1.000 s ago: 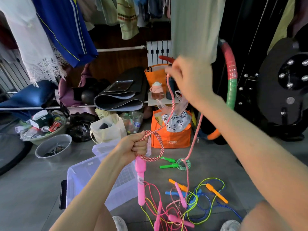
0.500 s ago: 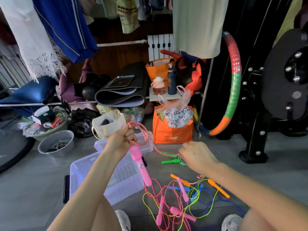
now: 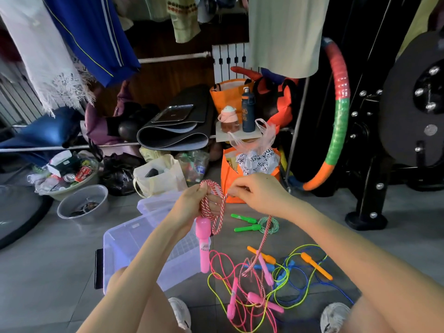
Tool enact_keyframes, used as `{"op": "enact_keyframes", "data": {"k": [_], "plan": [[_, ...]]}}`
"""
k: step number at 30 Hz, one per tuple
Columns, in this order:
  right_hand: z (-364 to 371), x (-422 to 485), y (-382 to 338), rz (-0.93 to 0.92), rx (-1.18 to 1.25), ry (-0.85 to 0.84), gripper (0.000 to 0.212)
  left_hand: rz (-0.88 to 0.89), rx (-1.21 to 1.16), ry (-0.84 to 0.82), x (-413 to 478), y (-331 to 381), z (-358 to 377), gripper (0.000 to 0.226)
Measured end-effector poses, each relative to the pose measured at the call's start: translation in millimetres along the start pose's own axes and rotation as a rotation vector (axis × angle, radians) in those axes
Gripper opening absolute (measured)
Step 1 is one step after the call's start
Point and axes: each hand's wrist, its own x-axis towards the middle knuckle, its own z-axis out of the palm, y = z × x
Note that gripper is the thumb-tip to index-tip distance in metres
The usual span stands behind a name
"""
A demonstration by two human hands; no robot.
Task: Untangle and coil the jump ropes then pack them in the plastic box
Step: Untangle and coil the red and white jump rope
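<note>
Left hand (image 3: 192, 207) grips red-white rope (image 3: 213, 207) coils; right hand (image 3: 258, 194) apparently pinches its strand; plastic box (image 3: 125, 246) below.

Raised side by side, left hand (image 3: 192, 207) grips the rope (image 3: 220, 218), right hand (image 3: 259, 193) pinches it.

floor (image 3: 312, 227): grey tiles | on it: plastic box (image 3: 125, 246), tangled jump ropes (image 3: 259, 280), green-handled rope (image 3: 254, 224)

A single wide-angle camera rides on the person's head, facing forward and down along both forearms. The left hand (image 3: 189, 207) and right hand (image 3: 259, 195) are close, mid-frame. The floor (image 3: 48, 284) spreads below, and hanging clothes (image 3: 286, 32) fill the top edge farther off.
</note>
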Motion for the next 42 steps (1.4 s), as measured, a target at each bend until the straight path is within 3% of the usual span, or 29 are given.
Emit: {"op": "enact_keyframes", "data": {"k": [6,10,15,20,24,26,28,32,34,36,42], "plan": [[1,7,-5,0.06,0.1,0.102,0.027,-0.015,0.059,-0.082,-11,4,13,0.034],[4,6,-13,0.038,0.141,0.228,0.023,-0.045,-0.083,-0.149,-14,6,21,0.036],[9,1,8,0.177,0.386,0.073,0.029,-0.059,-0.172,-0.165,-9,4,25,0.034],[11,-9,18,0.216,0.138,-0.02,0.02,-0.143,-0.203,-0.172,-5,3,26,0.032],[-9,-21,21,0.153,-0.203,-0.08,0.026,-0.182,-0.065,-0.196,-3,-1,23,0.008],[-6,-27,24,0.119,-0.293,-0.113,0.026,-0.19,-0.057,-0.196,0,-2,24,0.007],[1,-32,31,0.149,-0.214,-0.145,0.028,-0.201,-0.063,-0.198,2,0,25,0.007],[-2,-35,39,0.252,0.46,-0.147,0.039,-0.229,-0.082,-0.181,3,2,27,0.021],[-10,-38,36,0.263,0.641,-0.116,0.026,-0.21,-0.082,-0.149,7,4,25,0.032],[-15,-38,34,0.233,0.632,-0.06,0.009,-0.178,-0.041,-0.157,7,6,24,0.031],[-8,-24,25,0.177,0.301,0.187,0.008,-0.186,0.021,-0.259,-1,12,33,0.038]]}}
